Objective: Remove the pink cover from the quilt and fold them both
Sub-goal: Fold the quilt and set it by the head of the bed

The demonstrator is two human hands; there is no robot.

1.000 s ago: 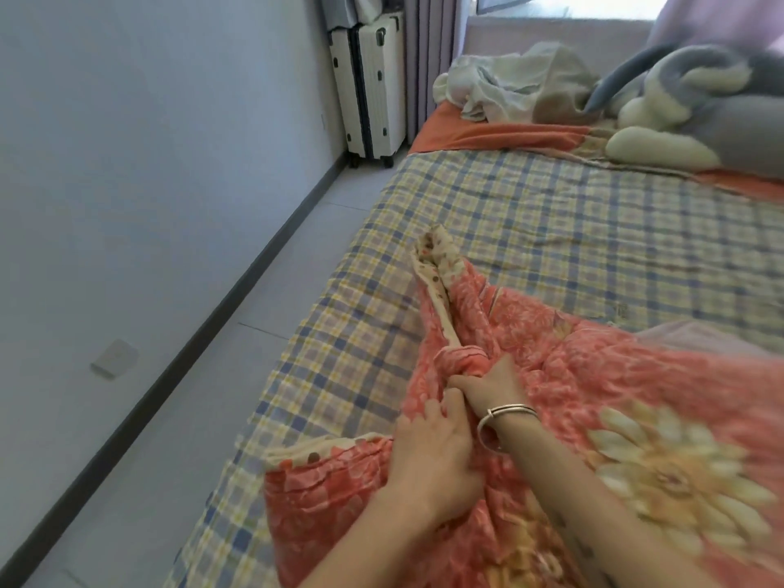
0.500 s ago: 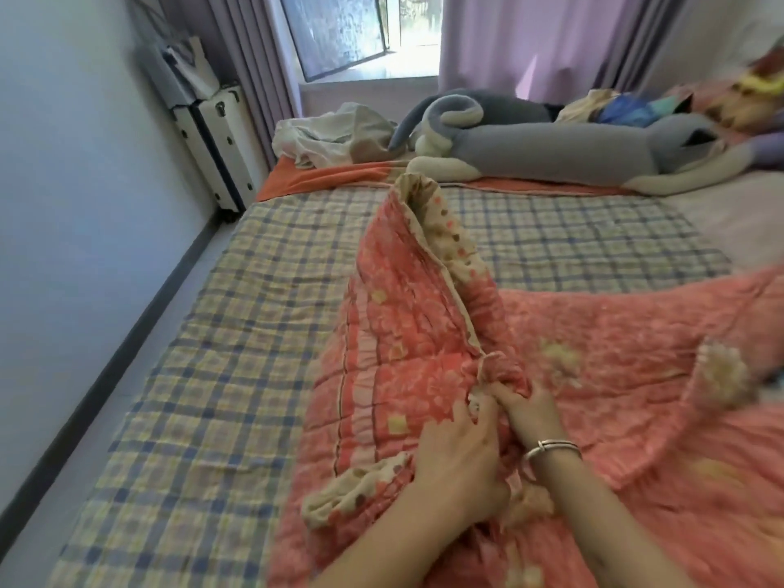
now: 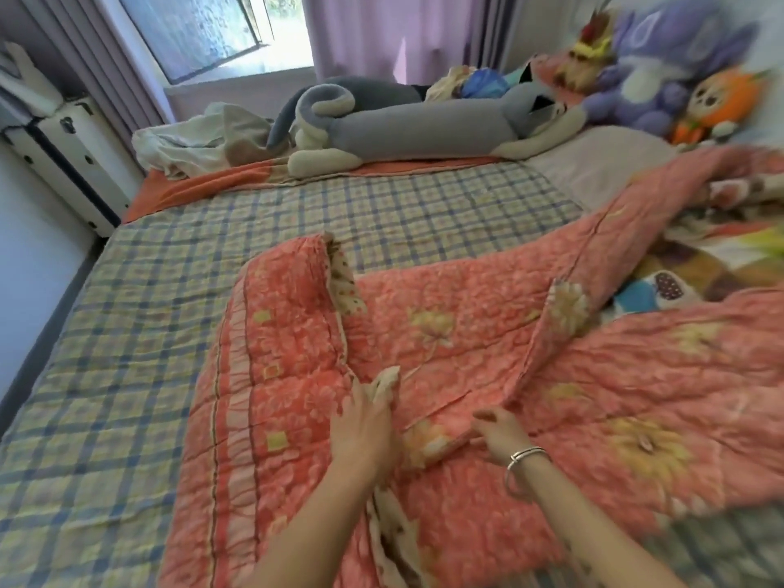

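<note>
The pink floral cover lies spread across the near half of the checked bed, with a long fold on its left side. A cream spotted lining shows along the edge of that fold. My left hand pinches a bunch of the cream fabric at the fold's near end. My right hand, with a silver bracelet on the wrist, grips a pink fold a little to the right. A colourful patterned quilt shows at the right under the cover.
A long grey plush toy and crumpled white cloth lie at the bed's far end. More plush toys sit in the far right corner. A white suitcase stands by the left wall, below the window.
The raised pink fold has dropped flat onto the bed. My hands, which were bunched together on it, have moved apart, the right one going rightwards. The view has swung right.
</note>
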